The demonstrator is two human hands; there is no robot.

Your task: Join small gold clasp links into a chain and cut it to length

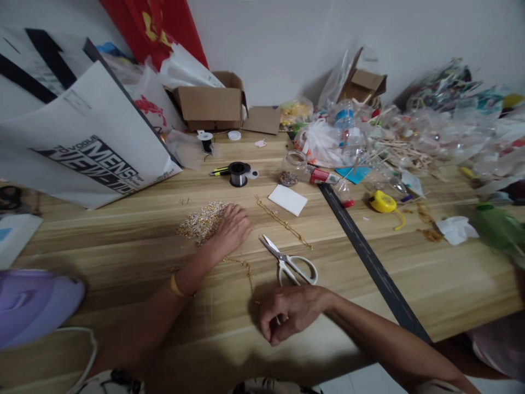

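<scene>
A pile of tiny gold and silver pieces (202, 221) lies on the wooden table. At its right edge is my left hand (234, 230), its fingers bent down against the pieces and their tips hidden. My right hand (289, 314) is closed, thumb and forefinger pressed together; anything between them is too small to make out. A thin gold chain (249, 269) runs from beside my left wrist towards my right fingers. Just beyond my right hand, partly behind it, lie white-handled scissors (283, 257) with blades apart. A second gold chain (283, 220) stretches out farther back.
A white card (287, 200), a wire spool (238, 174) and a glass jar (293, 167) stand beyond the hands. To the right are a dark strip (365, 251), a yellow tape measure (382, 201) and heaped plastic. Left are a large paper bag (82, 142) and a purple iron (36, 306).
</scene>
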